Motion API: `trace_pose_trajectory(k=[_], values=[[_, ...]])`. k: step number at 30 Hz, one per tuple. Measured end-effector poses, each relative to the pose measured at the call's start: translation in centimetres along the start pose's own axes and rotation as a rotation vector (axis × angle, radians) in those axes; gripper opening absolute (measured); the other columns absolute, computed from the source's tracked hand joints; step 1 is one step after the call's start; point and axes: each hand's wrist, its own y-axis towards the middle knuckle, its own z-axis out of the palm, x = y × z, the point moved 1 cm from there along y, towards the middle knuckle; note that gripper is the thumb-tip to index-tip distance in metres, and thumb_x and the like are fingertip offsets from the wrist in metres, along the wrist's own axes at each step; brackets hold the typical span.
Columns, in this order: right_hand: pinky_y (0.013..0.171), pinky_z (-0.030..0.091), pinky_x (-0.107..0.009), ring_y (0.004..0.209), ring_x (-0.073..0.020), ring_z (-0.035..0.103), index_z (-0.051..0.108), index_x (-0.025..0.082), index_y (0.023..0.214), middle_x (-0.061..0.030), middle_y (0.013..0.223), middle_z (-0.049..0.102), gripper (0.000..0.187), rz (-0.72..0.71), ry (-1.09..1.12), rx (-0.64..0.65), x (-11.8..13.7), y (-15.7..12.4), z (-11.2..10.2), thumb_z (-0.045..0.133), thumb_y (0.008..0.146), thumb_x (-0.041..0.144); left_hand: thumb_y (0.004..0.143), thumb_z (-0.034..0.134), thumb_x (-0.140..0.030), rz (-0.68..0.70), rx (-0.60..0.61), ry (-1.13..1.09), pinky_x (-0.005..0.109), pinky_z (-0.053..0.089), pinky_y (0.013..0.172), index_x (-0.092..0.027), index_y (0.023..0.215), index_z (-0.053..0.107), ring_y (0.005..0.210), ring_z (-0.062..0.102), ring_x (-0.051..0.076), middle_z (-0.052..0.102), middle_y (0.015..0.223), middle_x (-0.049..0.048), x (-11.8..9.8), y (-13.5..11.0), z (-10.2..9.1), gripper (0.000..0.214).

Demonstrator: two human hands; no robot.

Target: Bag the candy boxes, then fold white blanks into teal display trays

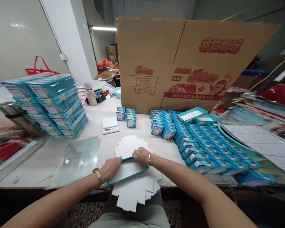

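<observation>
A shallow cardboard tray (130, 170), white inside with blue edges, lies in front of me at the table's near edge. My left hand (111, 167) is closed on its far left corner. Fingers curled, my right hand (142, 156) grips the far edge toward the right corner. Flat white die-cut cardboard blanks (130, 144) fan out beyond the tray. More white blanks (130, 198) stick out below it, over my lap. The fingertips of both hands are partly hidden behind the tray's edge.
Small blue boxes (204, 142) stand in rows at the right, with finished trays (192, 114) on top. Wrapped packs (54, 104) are stacked at the left. A white scale (110, 125), clear plastic sheets (80, 158) and a large carton (152, 63) stand around.
</observation>
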Motion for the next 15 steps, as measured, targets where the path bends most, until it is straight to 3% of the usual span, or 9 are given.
trace_pose_trajectory(k=[3,5,6,8,10,12,13,15], values=[[0.069,0.045,-0.033,0.081,-0.0213,0.064,0.062,0.012,0.092,-0.0128,0.091,0.066,0.02,0.096,0.037,0.013,0.8,0.2,-0.2,0.042,0.087,0.014,0.087,0.03,-0.011,0.012,-0.018,-0.043,0.039,0.048,0.071,-0.015,0.099,0.054,0.08,0.064,0.027,0.065,0.091,0.014,0.0,-0.1,0.0,0.028],[0.068,0.045,-0.031,0.082,-0.0208,0.064,0.062,0.016,0.093,-0.0101,0.092,0.067,0.018,0.182,0.085,0.023,0.4,-0.3,-0.6,0.045,0.087,0.019,0.088,0.035,-0.021,0.031,-0.116,-0.163,0.039,0.048,0.079,-0.018,0.103,0.055,0.089,0.064,0.027,0.066,0.095,0.0115,0.7,-0.8,-0.3,0.025],[0.066,0.045,-0.03,0.082,-0.0204,0.064,0.062,0.018,0.093,-0.0084,0.094,0.067,0.017,0.221,0.112,0.019,-0.4,-1.0,-1.0,0.047,0.086,0.022,0.089,0.037,-0.029,-0.013,-0.224,-0.265,0.04,0.048,0.082,-0.019,0.109,0.053,0.094,0.063,0.027,0.066,0.099,0.0109,1.3,-1.3,-0.4,0.027],[0.064,0.045,-0.028,0.082,-0.0197,0.063,0.062,0.022,0.095,-0.0056,0.095,0.066,0.018,0.349,0.149,-0.015,-3.7,-3.8,-2.7,0.048,0.087,0.028,0.084,0.046,-0.047,-0.15,-0.54,-0.525,0.039,0.048,0.088,-0.021,0.132,0.035,0.108,0.058,0.027,0.059,0.121,0.0113,3.1,-2.2,-0.6,0.056],[0.067,0.045,-0.03,0.083,-0.0202,0.062,0.062,0.023,0.097,-0.006,0.095,0.066,0.021,0.638,0.127,-0.114,-8.4,-8.6,-5.7,0.044,0.089,0.029,0.078,0.049,-0.056,-0.263,-0.722,-0.766,0.039,0.05,0.088,-0.024,0.138,0.028,0.111,0.057,0.028,0.053,0.128,0.01,5.0,-2.9,-0.4,0.071],[0.077,0.044,-0.036,0.091,-0.0242,0.06,0.06,0.019,0.104,-0.0116,0.098,0.064,0.028,1.087,0.02,-0.324,-12.8,-14.7,-9.1,0.039,0.091,0.03,0.075,0.049,-0.061,-0.381,-0.72,-0.926,0.042,0.052,0.086,-0.022,0.138,0.03,0.111,0.057,0.03,0.055,0.126,0.0107,6.3,-3.0,0.5,0.076],[0.084,0.041,-0.041,0.1,-0.0277,0.056,0.056,0.015,0.114,-0.0154,0.107,0.061,0.034,1.243,-0.052,-0.504,-14.3,-17.4,-10.7,0.042,0.09,0.035,0.074,0.048,-0.063,-0.433,-0.696,-0.974,0.042,0.052,0.086,-0.02,0.136,0.034,0.112,0.057,0.031,0.056,0.124,0.0116,6.7,-2.9,1.1,0.077],[0.094,0.035,-0.045,0.113,-0.03,0.047,0.044,0.011,0.129,-0.0192,0.12,0.053,0.05,1.351,-0.087,-0.858,-15.5,-21.0,-12.3,0.044,0.089,0.042,0.071,0.048,-0.066,-0.505,-0.651,-1.033,0.043,0.052,0.087,-0.015,0.132,0.04,0.113,0.056,0.032,0.056,0.125,0.0141,6.6,-2.1,2.9,0.08]])
